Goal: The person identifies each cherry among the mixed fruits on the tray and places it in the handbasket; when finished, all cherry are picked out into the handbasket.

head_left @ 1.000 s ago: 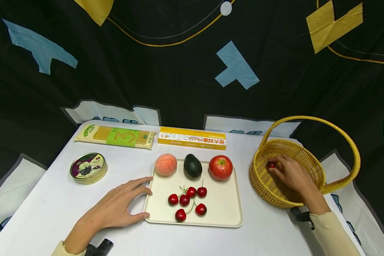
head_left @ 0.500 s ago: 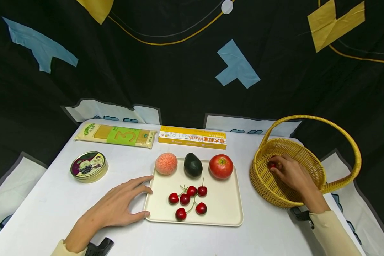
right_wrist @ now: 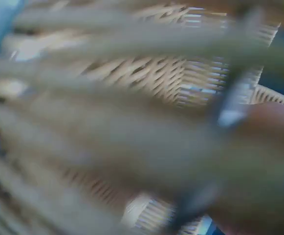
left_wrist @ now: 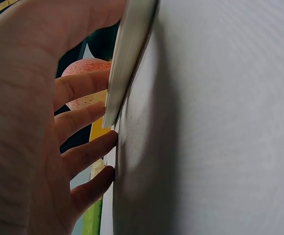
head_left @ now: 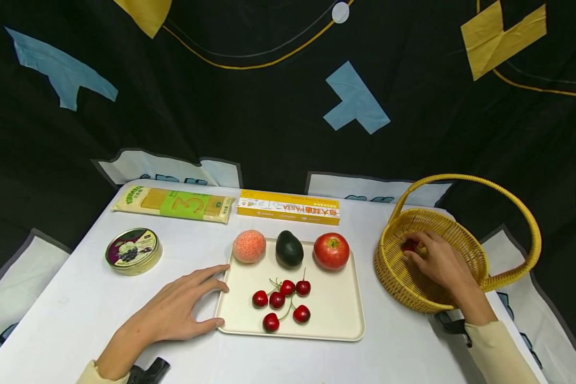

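My left hand (head_left: 173, 312) rests at the left edge of a cream tray (head_left: 333, 314), fingers spread and fingertips touching its rim. In the left wrist view, two fingers of that hand (left_wrist: 49, 117) meet the tray's side and two lie lower, by the white cloth. On the tray lie several cherries (head_left: 277, 300) with stems, a pink textured round fruit (head_left: 249, 246), an avocado (head_left: 289, 249) and a red apple (head_left: 331, 251). Inside the yellow wicker basket (head_left: 389, 277), my right hand (head_left: 439, 261) pinches a cherry (head_left: 409, 246), partly hidden by the fingers. Blurred weave fills the right wrist view.
Behind the tray lie a spaghetti pack (head_left: 173, 204) and a yellow-and-white pasta box (head_left: 288, 207). A round tin (head_left: 133, 252) stands at the left. The basket's tall handle (head_left: 518, 205) arches over the right side. A dark patterned cloth (head_left: 249, 122) hangs behind the table.
The right hand has shifted very slightly inside the basket, and its fingers now cover a little more of the cherry. The left hand and the tray have stayed in place.
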The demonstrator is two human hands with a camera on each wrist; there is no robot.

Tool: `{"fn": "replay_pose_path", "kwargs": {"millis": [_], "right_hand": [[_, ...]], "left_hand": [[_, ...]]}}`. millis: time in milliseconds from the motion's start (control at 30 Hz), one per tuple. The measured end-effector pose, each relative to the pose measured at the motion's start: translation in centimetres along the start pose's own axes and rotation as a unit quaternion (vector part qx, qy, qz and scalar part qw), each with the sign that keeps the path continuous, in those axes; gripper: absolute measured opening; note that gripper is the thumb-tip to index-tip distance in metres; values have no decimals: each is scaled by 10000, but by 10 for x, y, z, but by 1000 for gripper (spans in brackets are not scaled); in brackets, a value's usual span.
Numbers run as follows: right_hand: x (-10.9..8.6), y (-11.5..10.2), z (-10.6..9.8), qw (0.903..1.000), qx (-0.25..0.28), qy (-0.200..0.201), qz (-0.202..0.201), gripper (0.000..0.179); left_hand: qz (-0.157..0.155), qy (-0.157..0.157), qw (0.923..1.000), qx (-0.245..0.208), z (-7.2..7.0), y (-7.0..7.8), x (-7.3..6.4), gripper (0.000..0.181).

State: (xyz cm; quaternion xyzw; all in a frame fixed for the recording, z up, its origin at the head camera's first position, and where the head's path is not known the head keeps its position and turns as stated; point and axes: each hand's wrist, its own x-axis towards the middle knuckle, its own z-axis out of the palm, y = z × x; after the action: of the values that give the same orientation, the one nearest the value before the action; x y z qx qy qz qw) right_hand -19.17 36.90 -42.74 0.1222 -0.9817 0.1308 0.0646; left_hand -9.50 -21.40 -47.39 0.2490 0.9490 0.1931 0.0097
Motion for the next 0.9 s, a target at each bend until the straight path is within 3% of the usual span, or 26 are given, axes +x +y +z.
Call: {"fn": "replay_pose_path", "kwargs": {"millis": [267,533,900], "right_hand": [[-5,-27,-7,9989,3,432,-183,47],[-4,-56,-3,9936,112,932,-624,42],[-4,-94,6,9923,367,908,-756,45]], "left_hand": [[-8,-2,10000,-22,0,0,-1,49],[-8,0,10000,-9,0,0,0,48],[5,-10,10000,-1,1,0,0,49]]}}
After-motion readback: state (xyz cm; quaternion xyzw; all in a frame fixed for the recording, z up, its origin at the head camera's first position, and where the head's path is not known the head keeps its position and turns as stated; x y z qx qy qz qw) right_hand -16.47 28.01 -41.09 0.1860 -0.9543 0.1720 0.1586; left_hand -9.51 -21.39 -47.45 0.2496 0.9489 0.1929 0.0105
